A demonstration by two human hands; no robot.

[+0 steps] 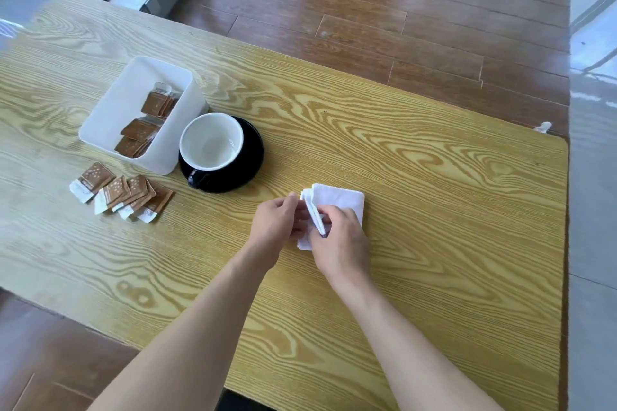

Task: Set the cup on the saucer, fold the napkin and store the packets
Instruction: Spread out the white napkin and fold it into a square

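A black cup with a white inside [211, 143] stands on a black saucer [252, 157], its handle towards me. To the right of it a white napkin [340, 202] lies folded small on the table. My left hand [275, 222] pinches the napkin's left edge, and my right hand [344, 238] holds a raised fold of it from the near side. Several brown packets [120, 192] lie loose on the table left of the saucer. A white box [113, 110] behind them holds several more brown packets [142, 133].
The wooden table [434, 243] ends close on the right and at the near edge. Beyond it lies a brown plank floor [384, 10]. A small white scrap [545, 126] sits at the table's far right corner.
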